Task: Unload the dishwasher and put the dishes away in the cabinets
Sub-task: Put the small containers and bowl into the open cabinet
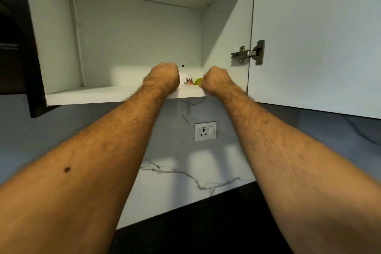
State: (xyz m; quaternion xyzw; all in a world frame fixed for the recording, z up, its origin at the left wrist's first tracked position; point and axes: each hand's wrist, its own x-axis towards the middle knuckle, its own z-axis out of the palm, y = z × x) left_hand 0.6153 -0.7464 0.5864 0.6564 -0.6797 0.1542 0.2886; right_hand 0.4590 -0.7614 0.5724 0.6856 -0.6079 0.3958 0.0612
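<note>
An open white wall cabinet (132, 33) hangs above a marble-patterned backsplash (177, 173) with a wall socket (205, 131), its door (317, 37) swung to the right on a metal hinge (248, 53). Both arms reach up onto the cabinet shelf (99, 95). The left hand (164, 77) is curled beside a white floral cup (187, 81); the right hand (215, 79) is curled next to a green dish (198, 81). Seen from behind, whether each hand actually grips its piece cannot be told. Both pieces sit close together near the shelf's front edge, so a careless withdrawal could knock them together or drag one off the edge.
</note>
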